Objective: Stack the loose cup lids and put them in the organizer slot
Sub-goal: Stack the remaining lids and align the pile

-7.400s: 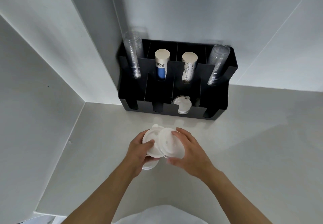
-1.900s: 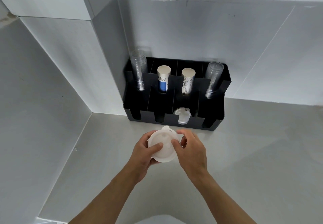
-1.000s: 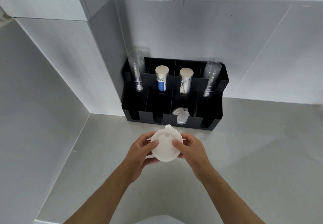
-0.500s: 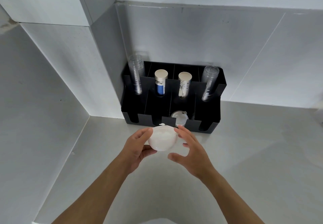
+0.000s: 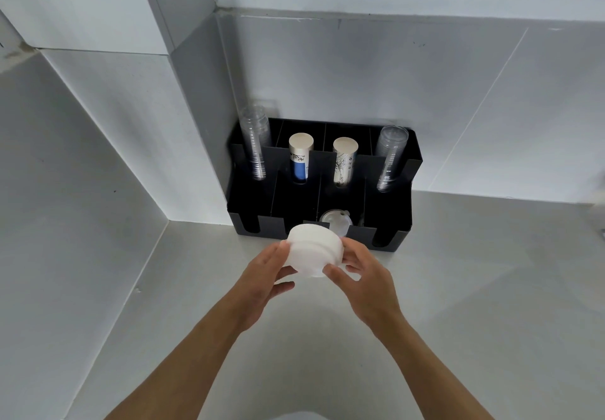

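A stack of white cup lids [image 5: 313, 249] is held edge-on just in front of the black organizer [image 5: 389, 219]. My left hand [image 5: 262, 275] grips the stack's left side. On the right side and underneath, my right hand [image 5: 363, 275] holds it with thumb and fingers. The stack hovers near the organizer's front wall, before the second and third slots. Another white lid [image 5: 336, 225] lies in the third front slot, partly hidden by the stack.
The organizer's back row holds two clear cup stacks [image 5: 255, 142] [image 5: 389, 157] and two paper cup stacks [image 5: 299, 157] [image 5: 343, 160]. Grey walls close the corner on the left and behind. Grey countertop [image 5: 491, 288] stretches to the right.
The stack has tilted from face-up to edge-on and moved forward to the organizer's front. My right hand, briefly off it half a second ago, holds it again.
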